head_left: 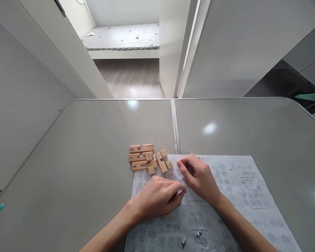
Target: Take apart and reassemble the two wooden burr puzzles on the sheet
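My left hand (161, 196) rests over a printed paper sheet (199, 210), its fingers curled and the thumb close to the index finger. No object shows in it. My right hand (198, 175) lies farther up the sheet, thumb and index fingertips together, with nothing visible between them. Just left of its fingertips is a small group of notched wooden puzzle pieces (161, 162). Longer numbered wooden bars (140, 157) lie side by side beyond my left hand, and a short notched piece (150, 163) lies across their right ends. Neither hand touches the wooden pieces.
The grey table (81, 168) has a metal seam (175, 126) running away from me. Small tears mark the paper near my side. Past the far edge are a white door (173, 45), a wooden floor (131, 77) and a bed with a patterned mattress (123, 36).
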Demonstrator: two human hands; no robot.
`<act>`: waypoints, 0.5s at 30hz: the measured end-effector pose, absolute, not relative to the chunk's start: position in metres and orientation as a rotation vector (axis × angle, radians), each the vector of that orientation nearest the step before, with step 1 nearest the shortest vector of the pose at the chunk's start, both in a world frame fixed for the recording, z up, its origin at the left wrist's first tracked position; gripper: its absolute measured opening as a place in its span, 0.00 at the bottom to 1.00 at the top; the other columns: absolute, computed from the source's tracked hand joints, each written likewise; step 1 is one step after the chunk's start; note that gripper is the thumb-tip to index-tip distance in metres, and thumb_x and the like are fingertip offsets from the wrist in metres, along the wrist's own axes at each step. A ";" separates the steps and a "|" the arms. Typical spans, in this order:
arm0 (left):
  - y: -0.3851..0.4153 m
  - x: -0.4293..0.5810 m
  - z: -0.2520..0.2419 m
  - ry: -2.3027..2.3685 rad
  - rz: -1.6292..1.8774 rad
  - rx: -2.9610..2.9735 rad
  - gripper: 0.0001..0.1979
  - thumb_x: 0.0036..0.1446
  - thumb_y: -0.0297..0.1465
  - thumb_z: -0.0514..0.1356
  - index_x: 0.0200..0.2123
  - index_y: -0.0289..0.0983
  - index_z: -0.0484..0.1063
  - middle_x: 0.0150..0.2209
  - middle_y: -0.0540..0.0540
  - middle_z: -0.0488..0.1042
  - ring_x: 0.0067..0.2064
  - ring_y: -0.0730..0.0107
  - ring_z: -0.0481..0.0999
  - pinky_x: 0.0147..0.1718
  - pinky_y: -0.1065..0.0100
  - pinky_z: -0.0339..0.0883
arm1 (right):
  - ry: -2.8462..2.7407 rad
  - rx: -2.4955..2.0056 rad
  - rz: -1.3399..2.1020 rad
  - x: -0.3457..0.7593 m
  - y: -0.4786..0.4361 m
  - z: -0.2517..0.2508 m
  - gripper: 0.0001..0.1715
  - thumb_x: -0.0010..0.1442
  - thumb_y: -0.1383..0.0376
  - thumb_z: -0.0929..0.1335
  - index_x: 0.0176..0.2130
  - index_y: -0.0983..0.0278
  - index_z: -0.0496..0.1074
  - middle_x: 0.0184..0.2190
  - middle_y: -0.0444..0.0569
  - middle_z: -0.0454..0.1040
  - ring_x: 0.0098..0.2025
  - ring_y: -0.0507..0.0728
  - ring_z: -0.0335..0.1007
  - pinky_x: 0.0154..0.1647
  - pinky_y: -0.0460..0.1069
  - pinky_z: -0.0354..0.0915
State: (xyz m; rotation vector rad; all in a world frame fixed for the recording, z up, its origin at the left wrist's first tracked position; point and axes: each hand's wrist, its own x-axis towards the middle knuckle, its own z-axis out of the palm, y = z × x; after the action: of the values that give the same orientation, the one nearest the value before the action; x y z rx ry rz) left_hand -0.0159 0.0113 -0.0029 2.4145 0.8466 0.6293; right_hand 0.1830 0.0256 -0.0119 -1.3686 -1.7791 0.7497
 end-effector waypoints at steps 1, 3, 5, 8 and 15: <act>0.011 -0.016 -0.003 0.849 0.630 2.412 0.07 0.65 0.24 0.58 0.37 0.40 0.74 0.25 0.55 0.78 0.24 0.74 0.75 0.24 0.68 0.56 | -1.779 -1.368 0.749 0.183 0.026 -0.012 0.16 0.76 0.63 0.65 0.33 0.59 0.69 0.28 0.43 0.70 0.29 0.56 0.64 0.33 0.51 0.62; 0.011 -0.016 -0.004 0.851 0.627 2.412 0.07 0.65 0.24 0.58 0.37 0.40 0.74 0.26 0.55 0.79 0.24 0.73 0.76 0.25 0.68 0.57 | -1.779 -1.368 0.748 0.183 0.026 -0.012 0.16 0.76 0.63 0.65 0.33 0.59 0.69 0.27 0.43 0.70 0.29 0.55 0.64 0.33 0.51 0.62; 0.012 -0.016 -0.005 0.854 0.627 2.412 0.07 0.65 0.24 0.57 0.37 0.40 0.74 0.26 0.55 0.79 0.24 0.73 0.76 0.24 0.68 0.58 | -1.778 -1.369 0.752 0.183 0.027 -0.012 0.16 0.76 0.63 0.65 0.33 0.59 0.69 0.27 0.43 0.69 0.29 0.55 0.64 0.33 0.51 0.62; 0.012 -0.016 -0.006 0.851 0.634 2.409 0.07 0.65 0.24 0.57 0.37 0.40 0.74 0.26 0.55 0.80 0.25 0.73 0.77 0.24 0.68 0.58 | -1.776 -1.371 0.758 0.183 0.027 -0.012 0.16 0.76 0.62 0.65 0.33 0.59 0.68 0.27 0.43 0.69 0.29 0.55 0.64 0.34 0.51 0.62; 0.012 -0.016 -0.007 0.855 0.620 2.396 0.07 0.65 0.24 0.58 0.37 0.40 0.73 0.27 0.55 0.80 0.25 0.74 0.77 0.25 0.68 0.58 | -1.788 -1.375 0.754 0.182 0.027 -0.011 0.16 0.76 0.62 0.65 0.33 0.59 0.68 0.28 0.44 0.70 0.29 0.56 0.64 0.33 0.52 0.62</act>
State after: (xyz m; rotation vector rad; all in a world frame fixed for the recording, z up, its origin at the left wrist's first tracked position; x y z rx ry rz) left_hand -0.0163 0.0122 -0.0074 2.3965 0.8553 0.6200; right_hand 0.1824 0.0268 -0.0108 -1.3747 -1.7878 0.7535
